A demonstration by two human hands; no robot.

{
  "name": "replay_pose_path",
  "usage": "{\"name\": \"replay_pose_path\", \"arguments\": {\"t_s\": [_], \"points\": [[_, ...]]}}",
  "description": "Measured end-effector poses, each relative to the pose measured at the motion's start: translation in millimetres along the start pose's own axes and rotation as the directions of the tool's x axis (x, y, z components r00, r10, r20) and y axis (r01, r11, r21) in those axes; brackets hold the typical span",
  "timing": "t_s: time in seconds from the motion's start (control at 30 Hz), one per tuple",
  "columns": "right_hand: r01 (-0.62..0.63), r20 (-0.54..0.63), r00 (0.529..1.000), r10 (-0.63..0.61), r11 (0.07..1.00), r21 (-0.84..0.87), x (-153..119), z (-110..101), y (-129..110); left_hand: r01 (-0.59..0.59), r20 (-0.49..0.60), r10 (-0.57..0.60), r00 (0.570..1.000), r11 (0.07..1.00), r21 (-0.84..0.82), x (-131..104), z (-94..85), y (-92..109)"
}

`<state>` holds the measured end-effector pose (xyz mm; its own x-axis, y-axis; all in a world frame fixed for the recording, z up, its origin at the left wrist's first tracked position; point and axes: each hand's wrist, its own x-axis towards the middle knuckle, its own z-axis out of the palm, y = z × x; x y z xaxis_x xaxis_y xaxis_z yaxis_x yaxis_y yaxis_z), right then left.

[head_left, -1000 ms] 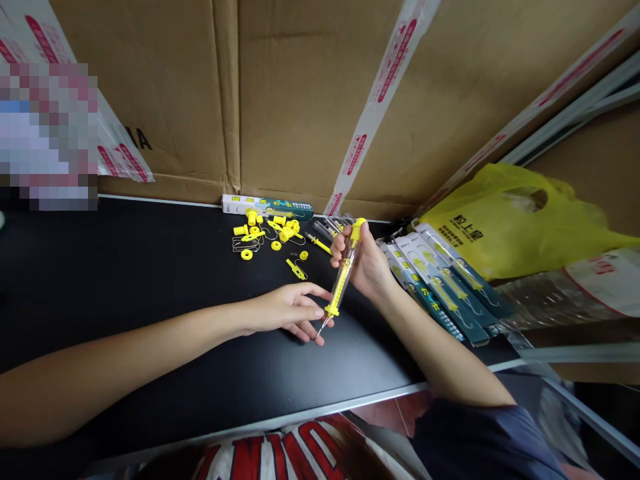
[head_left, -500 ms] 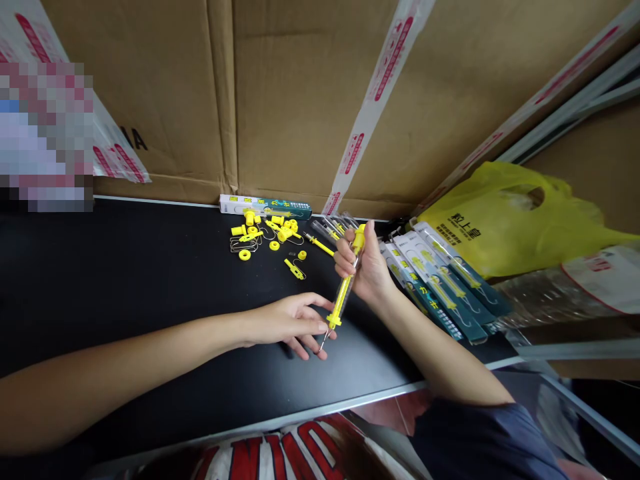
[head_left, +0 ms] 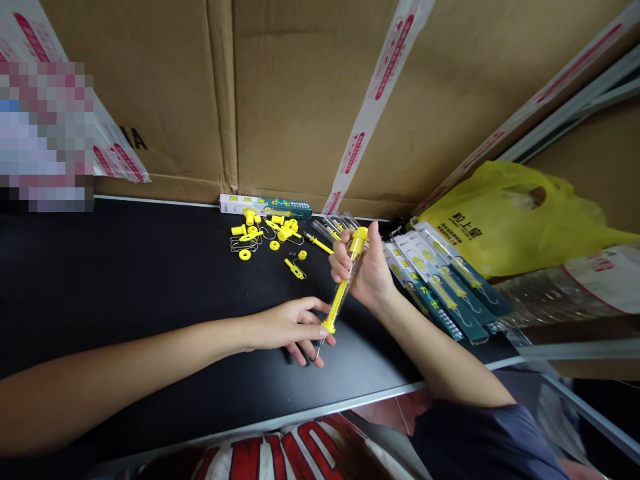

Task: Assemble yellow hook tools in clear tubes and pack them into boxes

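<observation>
A yellow and clear tubular spring scale is tilted in front of me, its capped end up and its metal hook pointing down. My right hand is closed around its upper part, just below the yellow cap, with the thumb raised alongside. At the lower collar and hook, my left hand lightly grips the scale between thumb and fingers, the other fingers spread. Several loose yellow caps, rings and metal hooks lie on the black table beyond my hands. Clear tubes with yellow inner rods lie behind my right hand.
One boxed spring scale lies against the large cardboard box at the back. To the right are several packaged spring scales, a yellow plastic bag and a clear plastic bottle. The table's pale front edge runs near my body.
The spring scale has shifted slightly left and down at its lower end and turned a little. My right fingers have moved slightly along it, and the left hand has followed its hook end.
</observation>
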<state>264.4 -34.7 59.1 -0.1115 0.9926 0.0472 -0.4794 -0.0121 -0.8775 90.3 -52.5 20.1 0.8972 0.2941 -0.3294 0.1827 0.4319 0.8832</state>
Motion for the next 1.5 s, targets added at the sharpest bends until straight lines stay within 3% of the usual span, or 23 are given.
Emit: {"name": "replay_pose_path", "arguments": {"t_s": [0.27, 0.4, 0.53, 0.67, 0.8, 0.9, 1.5], "points": [[-0.001, 0.019, 1.0, 0.001, 1.0, -0.005, -1, -3, 2, 0.007, -0.089, -0.001, 0.996, 0.998, 0.061, 3, -0.3, 0], [0.0, 0.02, 1.0, 0.002, 0.995, -0.099, -3, -1, 6, 0.01, -0.095, -0.001, 0.995, 0.996, 0.089, 3, -0.1, 0], [0.08, 0.009, 0.997, -0.079, 0.978, -0.194, -5, 1, 10, 0.038, -0.1, -0.029, 0.995, 0.995, 0.091, 2, 0.8, 1], [0.092, 0.17, 0.984, -0.047, 0.959, -0.267, -4, -8, 7, 0.02, -0.059, -0.019, 0.998, 0.999, 0.025, -2, -0.2, 7], [0.033, 0.392, 0.908, 0.148, 0.908, -0.418, -1, -23, 0, -0.038, -0.014, 0.038, 0.999, 0.999, -0.038, -4, -4.6, 12], [0.014, 0.452, 0.869, 0.202, 0.903, -0.43, 1, -28, -2, -0.04, -0.005, 0.04, 0.999, 0.999, -0.035, -4, -7.0, 12], [0.076, 0.384, 0.917, 0.108, 0.897, -0.436, -4, -23, -1, -0.124, -0.167, 0.138, 0.976, 0.988, 0.09, 1, -2.4, 6]]}}
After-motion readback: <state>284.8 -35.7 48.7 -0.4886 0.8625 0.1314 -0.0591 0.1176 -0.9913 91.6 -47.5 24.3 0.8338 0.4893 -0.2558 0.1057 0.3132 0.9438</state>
